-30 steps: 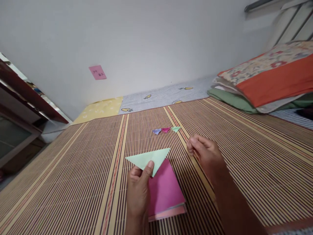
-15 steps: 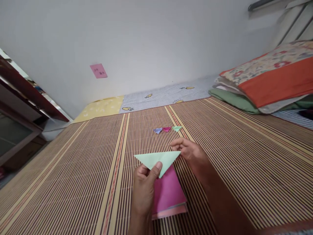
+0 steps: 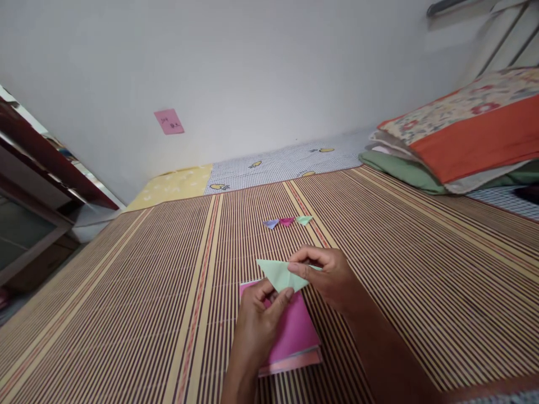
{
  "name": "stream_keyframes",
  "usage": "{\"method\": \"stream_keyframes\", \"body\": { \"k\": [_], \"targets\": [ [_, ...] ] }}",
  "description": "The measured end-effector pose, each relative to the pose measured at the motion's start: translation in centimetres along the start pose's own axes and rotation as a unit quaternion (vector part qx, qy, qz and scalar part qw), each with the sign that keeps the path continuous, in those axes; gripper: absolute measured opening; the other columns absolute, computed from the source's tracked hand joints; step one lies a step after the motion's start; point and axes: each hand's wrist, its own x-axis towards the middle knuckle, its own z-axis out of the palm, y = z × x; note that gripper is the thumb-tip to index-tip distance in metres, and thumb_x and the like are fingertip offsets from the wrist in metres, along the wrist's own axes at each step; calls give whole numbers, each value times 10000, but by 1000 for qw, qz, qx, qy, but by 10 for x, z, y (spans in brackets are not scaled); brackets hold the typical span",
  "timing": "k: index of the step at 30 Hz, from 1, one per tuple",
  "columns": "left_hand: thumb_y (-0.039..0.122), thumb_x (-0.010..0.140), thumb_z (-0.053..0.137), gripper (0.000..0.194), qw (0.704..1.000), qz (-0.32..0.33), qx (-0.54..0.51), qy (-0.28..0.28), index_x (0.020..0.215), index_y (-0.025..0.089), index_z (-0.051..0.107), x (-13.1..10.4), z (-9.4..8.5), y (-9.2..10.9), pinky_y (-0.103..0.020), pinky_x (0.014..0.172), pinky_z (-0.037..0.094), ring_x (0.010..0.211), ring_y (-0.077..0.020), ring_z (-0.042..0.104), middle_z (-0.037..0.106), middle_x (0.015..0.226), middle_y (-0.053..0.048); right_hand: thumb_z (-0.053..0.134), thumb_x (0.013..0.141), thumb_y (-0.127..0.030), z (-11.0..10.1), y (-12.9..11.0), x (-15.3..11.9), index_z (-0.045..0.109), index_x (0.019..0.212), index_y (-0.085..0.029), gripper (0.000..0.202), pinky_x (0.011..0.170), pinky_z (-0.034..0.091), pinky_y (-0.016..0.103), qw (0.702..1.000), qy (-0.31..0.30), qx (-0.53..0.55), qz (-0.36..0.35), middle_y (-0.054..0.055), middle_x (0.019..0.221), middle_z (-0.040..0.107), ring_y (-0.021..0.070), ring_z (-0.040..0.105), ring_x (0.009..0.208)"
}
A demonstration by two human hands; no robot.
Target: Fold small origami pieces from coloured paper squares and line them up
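Observation:
A light green paper, folded into a triangle with its long edge upward, is held up between both hands. My left hand pinches its lower point, the thumb in front. My right hand grips the upper edge toward the right corner between thumb and fingers, covering part of that side. Beneath the hands lies a notebook with a magenta cover, partly hidden by my left hand. Farther off, three small folded paper pieces lie in a row: a blue one, a magenta one and a green one.
Everything lies on a striped bamboo mat. Stacked pillows and folded cloth are at the right. A pink note is stuck to the wall behind. Along the wall runs a checked cloth.
My right hand has closed on the right side of the green paper triangle. The triangle has shifted a little to the right, and my left hand has moved with it.

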Motion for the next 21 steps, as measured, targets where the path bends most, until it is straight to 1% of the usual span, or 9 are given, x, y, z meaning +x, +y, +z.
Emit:
{"method": "stream_keyframes", "body": {
  "k": [5, 7, 9, 11, 13, 14, 16, 18, 21],
  "targets": [
    [386, 945, 630, 319, 998, 10, 32, -43, 733, 176, 744, 0, -3, 1, -272, 637, 394, 665, -176, 555, 647, 674, -42, 733, 832, -262, -1, 8, 3, 737, 764, -176, 110, 603, 444, 265, 999, 39, 2, -9, -2, 693, 674, 148, 579, 652],
    [386, 953, 619, 335, 997, 0, 20, -69, 718, 176, 735, 1, -6, 1, -271, 654, 407, 679, -178, 577, 663, 687, -50, 735, 835, -276, -3, 10, 3, 738, 774, -175, 118, 611, 448, 270, 998, 54, 4, -7, 2, 702, 679, 152, 586, 662],
    [381, 934, 648, 297, 997, -12, -9, -78, 740, 176, 741, 2, -9, 1, -274, 697, 437, 727, -185, 615, 692, 738, -62, 732, 841, -284, -5, 9, 2, 736, 781, -174, 126, 620, 450, 274, 998, 64, -2, -6, 3, 705, 678, 156, 590, 667],
    [371, 860, 744, 190, 997, -21, -50, -47, 854, 183, 765, 2, -12, 0, -282, 735, 466, 781, -196, 644, 722, 823, -69, 719, 854, -274, -6, 5, 1, 732, 773, -174, 128, 623, 444, 271, 999, 36, -13, -2, 1, 705, 674, 154, 588, 669],
    [360, 782, 822, 257, 996, -25, -83, 17, 964, 187, 770, 2, -13, -1, -287, 734, 489, 802, -204, 656, 737, 879, -72, 702, 865, -249, -4, -1, -1, 727, 755, -172, 137, 618, 429, 264, 999, -28, -27, 11, -3, 703, 666, 148, 582, 669],
    [362, 766, 836, 282, 994, -25, -91, 48, 971, 180, 771, 2, -13, -1, -287, 721, 497, 793, -205, 657, 740, 873, -72, 698, 867, -239, -2, -4, -2, 726, 752, -169, 138, 620, 423, 261, 998, -51, -34, 15, -3, 710, 666, 146, 580, 675],
    [379, 785, 819, 244, 991, -20, -89, 95, 878, 158, 774, 1, -13, -2, -276, 684, 501, 745, -194, 647, 732, 800, -65, 694, 866, -225, 3, -9, -3, 717, 734, -166, 147, 615, 413, 253, 996, -72, -43, 19, -9, 700, 653, 139, 571, 670],
    [389, 811, 795, 248, 988, -13, -82, 127, 767, 149, 753, 0, -13, -3, -255, 642, 489, 689, -171, 619, 701, 716, -43, 691, 868, -223, 6, -10, -3, 714, 734, -164, 148, 610, 408, 247, 996, -75, -46, 20, -13, 696, 649, 135, 567, 665],
    [375, 824, 790, 254, 978, 9, -89, 189, 713, 159, 716, 0, -19, -6, -218, 598, 456, 638, -132, 570, 642, 655, 1, 693, 868, -233, 6, -9, -3, 721, 748, -164, 142, 607, 408, 244, 996, -76, -39, 24, -13, 701, 657, 134, 570, 665]
  ]
}}
